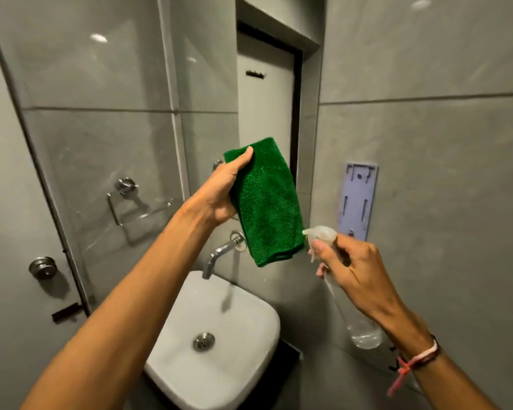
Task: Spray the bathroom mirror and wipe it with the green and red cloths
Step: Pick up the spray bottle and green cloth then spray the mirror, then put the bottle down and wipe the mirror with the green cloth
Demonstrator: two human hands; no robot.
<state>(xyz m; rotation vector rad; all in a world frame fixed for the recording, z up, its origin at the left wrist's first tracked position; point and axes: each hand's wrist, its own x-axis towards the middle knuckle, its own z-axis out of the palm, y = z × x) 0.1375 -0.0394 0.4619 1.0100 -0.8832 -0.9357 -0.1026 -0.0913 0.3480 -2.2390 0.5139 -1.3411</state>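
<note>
The mirror [107, 93] fills the upper left and middle of the wall and reflects grey tiles and a white door. My left hand [222, 193] holds a folded green cloth [267, 205] up in front of the mirror, thumb on its top edge. My right hand [350, 270] grips a clear spray bottle [359, 327] by the neck, a finger on the trigger. Its white nozzle [319, 232] points left, almost touching the cloth's lower right edge. No red cloth is in view.
A white basin [249, 309] with a metal drain sits below, under a chrome tap [219, 255]. A lilac wall bracket [359, 199] hangs on the grey tiles at right. A chrome knob [43, 267] is at left, beside the mirror's edge.
</note>
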